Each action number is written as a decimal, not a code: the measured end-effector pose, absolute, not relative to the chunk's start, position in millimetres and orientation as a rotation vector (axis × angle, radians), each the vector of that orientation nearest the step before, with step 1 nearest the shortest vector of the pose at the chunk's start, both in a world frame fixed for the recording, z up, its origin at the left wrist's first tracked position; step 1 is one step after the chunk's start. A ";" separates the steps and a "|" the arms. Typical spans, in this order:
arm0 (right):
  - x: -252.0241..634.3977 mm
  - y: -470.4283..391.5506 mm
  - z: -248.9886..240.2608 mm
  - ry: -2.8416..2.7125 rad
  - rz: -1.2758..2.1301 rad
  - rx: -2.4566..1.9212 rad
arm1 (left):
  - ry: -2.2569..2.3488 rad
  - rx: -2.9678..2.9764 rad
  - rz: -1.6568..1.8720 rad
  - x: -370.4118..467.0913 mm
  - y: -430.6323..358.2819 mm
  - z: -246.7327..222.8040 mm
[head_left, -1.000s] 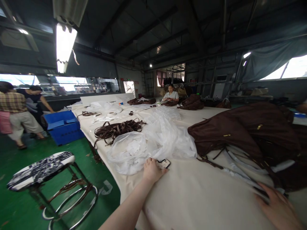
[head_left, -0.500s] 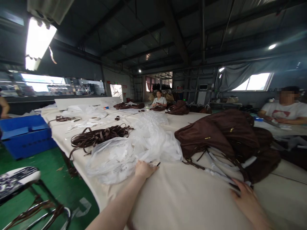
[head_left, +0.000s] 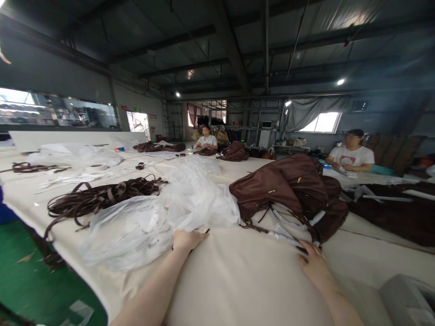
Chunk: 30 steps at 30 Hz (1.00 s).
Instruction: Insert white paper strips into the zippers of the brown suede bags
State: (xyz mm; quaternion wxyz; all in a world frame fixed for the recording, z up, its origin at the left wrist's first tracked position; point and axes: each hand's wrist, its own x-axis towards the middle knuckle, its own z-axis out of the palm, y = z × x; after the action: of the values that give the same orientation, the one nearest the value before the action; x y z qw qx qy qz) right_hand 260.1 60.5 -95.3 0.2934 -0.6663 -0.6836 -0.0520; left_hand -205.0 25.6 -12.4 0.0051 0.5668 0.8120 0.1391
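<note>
My left hand (head_left: 187, 240) rests at the near edge of a crumpled clear plastic bag (head_left: 200, 194), its fingers curled over a small dark item too hidden to name. At the right, my right hand (head_left: 311, 260) lies by the lower edge of a pile of brown bags (head_left: 288, 190), fingers bent around a dark strip I cannot make out. White wrapped straps hang from the pile beside it. A flatter plastic bag with white pieces (head_left: 136, 235) lies left of my left hand.
Brown straps (head_left: 102, 197) lie tangled on the pale-covered table (head_left: 248, 280). A roll of tape (head_left: 98, 167) sits behind them. Two people sit across, one in stripes (head_left: 207, 140), one in white (head_left: 351, 156). A grey object (head_left: 404, 294) stands at the lower right.
The view has turned to the right, so the table things appear further left and the grey object has come into view. Both hands stay at about the same places on the table.
</note>
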 end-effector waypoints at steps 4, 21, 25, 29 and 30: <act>262.0 62.0 -96.3 -1.824 -0.126 -1.742 | 2.570 1.776 0.467 -206.1 25.1 -17.3; 256.9 58.0 -88.9 -1.829 -0.071 -1.796 | 2.641 1.868 0.608 -206.3 25.9 -25.3; 255.8 56.9 -87.6 -1.834 -0.072 -1.814 | 2.629 1.870 0.586 -207.7 25.2 -24.4; 255.4 56.8 -85.6 -1.853 -0.060 -1.813 | 2.633 1.887 0.530 -210.9 27.3 -26.1; 255.2 56.7 -85.0 -1.855 -0.061 -1.813 | 2.626 1.894 0.512 -211.6 27.9 -26.7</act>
State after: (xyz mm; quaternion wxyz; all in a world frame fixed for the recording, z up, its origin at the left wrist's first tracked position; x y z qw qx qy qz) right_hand 255.2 56.7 -85.0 0.2699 -0.6729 -0.6884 -0.0225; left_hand -211.6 27.9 -26.7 -0.0680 0.5764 0.7993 0.1558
